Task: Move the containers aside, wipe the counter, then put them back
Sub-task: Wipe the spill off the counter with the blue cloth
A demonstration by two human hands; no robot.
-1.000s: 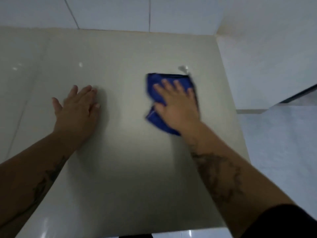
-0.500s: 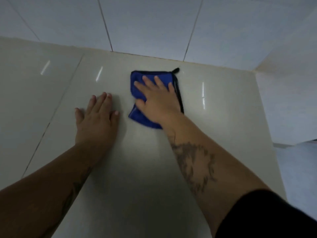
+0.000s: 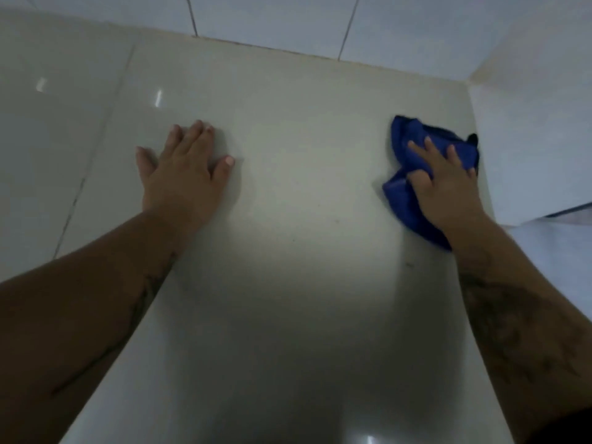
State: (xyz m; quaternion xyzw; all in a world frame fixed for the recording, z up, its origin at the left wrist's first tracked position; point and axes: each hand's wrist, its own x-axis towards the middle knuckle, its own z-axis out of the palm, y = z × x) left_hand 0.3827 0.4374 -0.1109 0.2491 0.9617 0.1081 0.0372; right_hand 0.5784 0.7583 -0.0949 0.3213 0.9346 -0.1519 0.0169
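A crumpled blue cloth (image 3: 404,193) lies on the glossy beige counter (image 3: 298,174), close to its right edge. My right hand (image 3: 445,184) presses flat on the cloth with straight, spread fingers. My left hand (image 3: 184,174) rests flat on the bare counter to the left, fingers straight, holding nothing. No containers are in view.
A white tiled wall (image 3: 275,17) runs along the back of the counter. A white side wall (image 3: 528,123) rises just right of the cloth. A grout seam (image 3: 93,161) crosses the counter at the left. The floor (image 3: 554,248) shows beyond the counter's right edge.
My right hand has slid the blue cloth from beside my left hand over to the counter's right edge. My left hand stays pressed flat on the counter.
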